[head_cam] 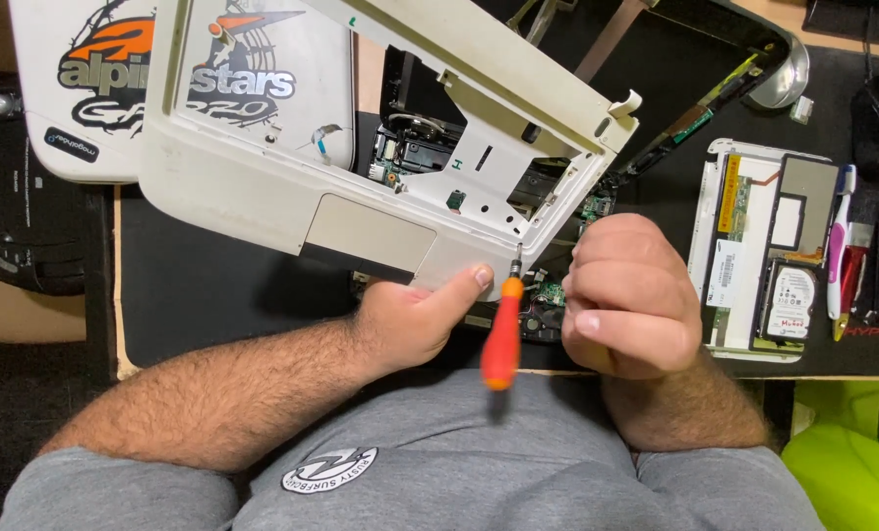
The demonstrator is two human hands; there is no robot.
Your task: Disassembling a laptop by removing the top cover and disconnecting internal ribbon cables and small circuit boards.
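While the left hand point(410, 320) props up the white laptop cover point(361, 147) with its thumb pressed under the front edge, the orange screwdriver point(503, 329) stands between both hands, its long axis nearly upright, tip up against the cover's near right corner. The left fingers are clamped on the cover, with the screwdriver handle just beside the thumb. The right hand point(626, 295) is curled shut just right of the handle; whether it grips anything I cannot tell. The laptop's exposed circuit board point(553, 295) lies beneath on the dark worktop point(213, 285).
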